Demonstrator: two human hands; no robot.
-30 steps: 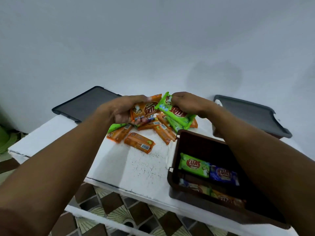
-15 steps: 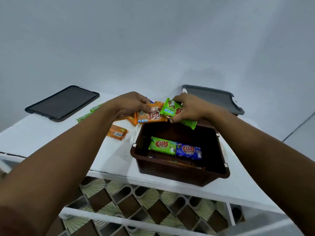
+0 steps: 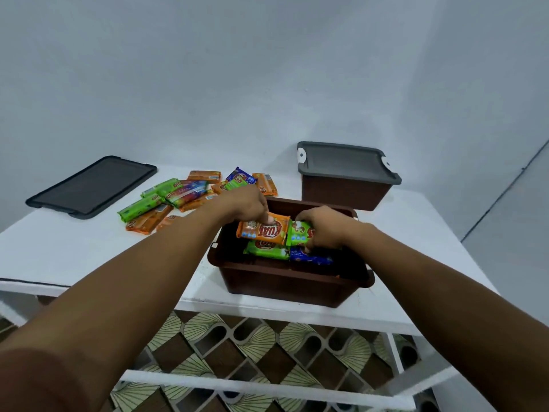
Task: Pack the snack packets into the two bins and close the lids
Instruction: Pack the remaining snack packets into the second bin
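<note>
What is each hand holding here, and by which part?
Left hand holds the orange packet by its top edge; right hand holds the green packet by its right end, both at the open brown bin.

2 arms show, both bare. The left forearm (image 3: 133,278) and right forearm (image 3: 430,281) are uncovered along all their visible length, broad at the picture's lower corners and tapering to slim wrists. The left hand (image 3: 246,205) and right hand (image 3: 323,228) are bare too, their backs and knuckles in view. Near the lower left corner the left arm blurs.
</note>
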